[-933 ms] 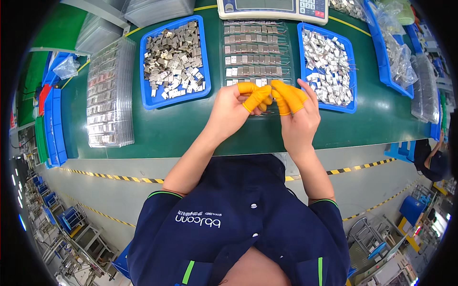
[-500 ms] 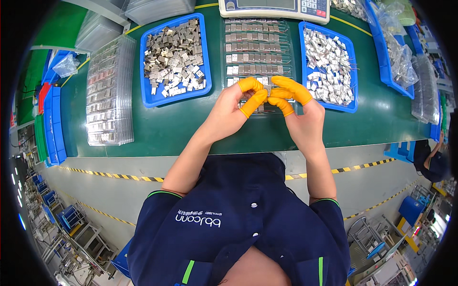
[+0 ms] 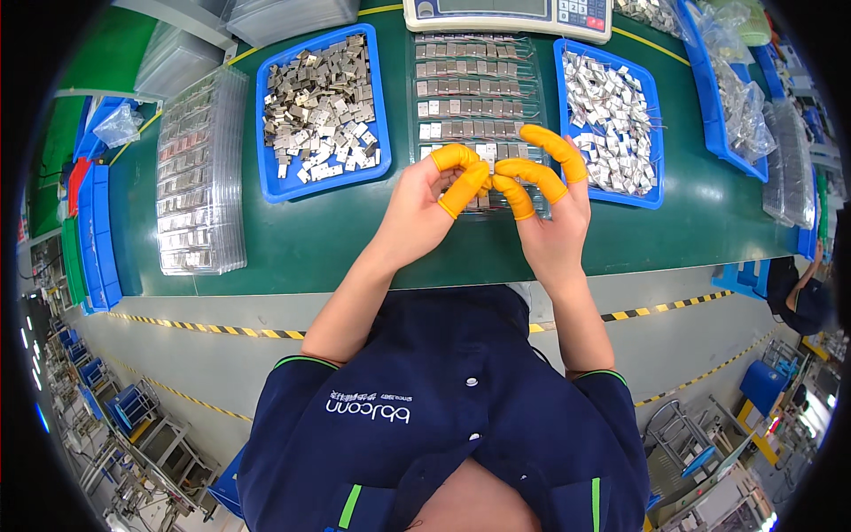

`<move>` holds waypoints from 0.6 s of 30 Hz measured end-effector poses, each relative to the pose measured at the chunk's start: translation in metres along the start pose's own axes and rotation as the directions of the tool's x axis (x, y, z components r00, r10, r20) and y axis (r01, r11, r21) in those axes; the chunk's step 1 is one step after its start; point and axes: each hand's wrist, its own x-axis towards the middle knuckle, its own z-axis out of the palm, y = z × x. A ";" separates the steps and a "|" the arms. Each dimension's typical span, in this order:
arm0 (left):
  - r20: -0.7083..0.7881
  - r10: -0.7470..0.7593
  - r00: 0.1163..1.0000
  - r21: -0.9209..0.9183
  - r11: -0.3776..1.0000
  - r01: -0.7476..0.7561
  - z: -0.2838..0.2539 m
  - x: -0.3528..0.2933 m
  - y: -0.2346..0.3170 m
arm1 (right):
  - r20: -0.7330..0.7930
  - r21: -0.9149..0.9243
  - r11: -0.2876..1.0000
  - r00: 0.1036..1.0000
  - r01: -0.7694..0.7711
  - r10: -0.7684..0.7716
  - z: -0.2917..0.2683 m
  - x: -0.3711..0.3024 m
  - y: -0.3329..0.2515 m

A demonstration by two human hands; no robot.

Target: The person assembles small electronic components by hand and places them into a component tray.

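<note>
Both hands wear orange finger cots and meet over the near end of a clear plastic tray (image 3: 479,89) whose rows hold small metal parts. My left hand (image 3: 421,213) pinches thumb and forefinger at a small metal part (image 3: 487,158), mostly hidden by the fingertips. My right hand (image 3: 554,217) pinches the same spot from the right, its other fingers spread above. A blue bin (image 3: 266,133) of loose grey metal pieces sits to the left of the tray. Another blue bin (image 3: 653,115) of lighter pieces sits to the right.
A weighing scale (image 3: 505,13) stands behind the clear tray. Stacked clear trays (image 3: 199,168) lie at the left of the green table (image 3: 310,239), plastic bags (image 3: 745,97) of parts in bins at the right. Another person (image 3: 798,293) is at the far right edge.
The two hands stayed together over the tray's near end. The fingertips drew closer into a pinch, and my right hand's upper fingers spread a little.
</note>
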 end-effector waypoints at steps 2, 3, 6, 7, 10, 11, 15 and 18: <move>0.037 0.010 0.999 0.038 0.999 -0.012 0.002 -0.001 0.000 | 0.007 -0.082 0.996 0.999 0.045 -0.045 -0.002 -0.002 0.001; 0.037 0.008 0.999 0.036 0.999 -0.009 0.002 -0.001 0.000 | 0.008 -0.083 0.996 0.999 0.043 -0.042 -0.004 -0.004 0.002; -0.036 0.047 0.998 0.169 0.985 -0.040 -0.003 -0.002 0.002 | -0.004 -0.154 0.988 1.000 -0.008 0.008 -0.010 -0.009 0.007; -0.119 0.090 0.989 0.172 0.983 -0.069 -0.008 -0.002 0.003 | 0.076 -0.229 0.973 0.997 0.002 0.015 -0.013 -0.013 0.011; -0.245 0.174 0.954 0.225 0.967 -0.119 -0.024 -0.001 0.003 | 0.199 -0.317 0.948 0.977 -0.006 0.073 -0.015 -0.022 0.014; -0.278 0.188 0.942 0.249 0.961 -0.118 -0.029 -0.002 0.003 | 0.221 -0.350 0.937 0.972 0.001 0.081 -0.015 -0.025 0.015; -0.363 0.211 0.907 0.265 0.957 -0.117 -0.045 -0.007 0.002 | 0.263 -0.372 0.928 0.959 0.004 0.102 -0.012 -0.028 0.016; -0.405 0.236 0.883 0.270 0.954 -0.131 -0.055 -0.009 0.002 | 0.269 -0.333 0.943 0.958 -0.005 0.100 -0.016 -0.022 0.013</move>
